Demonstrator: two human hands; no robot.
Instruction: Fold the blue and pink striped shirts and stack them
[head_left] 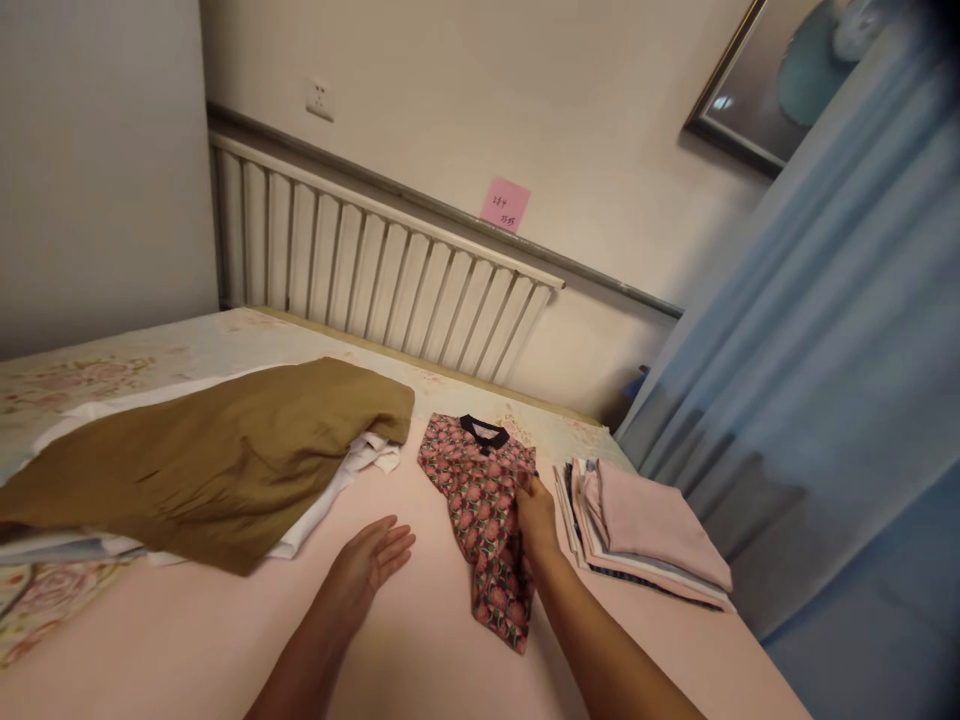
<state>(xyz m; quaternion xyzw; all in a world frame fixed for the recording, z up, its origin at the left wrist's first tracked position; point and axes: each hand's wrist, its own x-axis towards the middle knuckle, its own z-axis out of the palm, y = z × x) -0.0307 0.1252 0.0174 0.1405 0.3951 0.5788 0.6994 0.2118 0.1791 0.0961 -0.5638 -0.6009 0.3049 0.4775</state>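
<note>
A patterned shirt (pixel 474 490) with pink flowers and a dark collar lies on the pink sheet (pixel 420 640), its collar toward the wall. My right hand (pixel 537 515) is closed on the shirt's right edge, the fingertips partly hidden by the hand itself. Part of the cloth below that grip looks folded or bunched. To the left of the shirt, my left hand (pixel 373 556) hovers or rests near the sheet with its fingers stretched out, holding nothing; it is apart from the shirt.
Left of me, a brown garment (pixel 247 450) lies spread over white clothes (pixel 322 510). A stack of folded clothes (pixel 652 530) sits at the right, beside the blue curtain (pixel 750 400). Behind the bed, a radiator (pixel 375 260) runs along the wall beneath a pink note (pixel 505 204).
</note>
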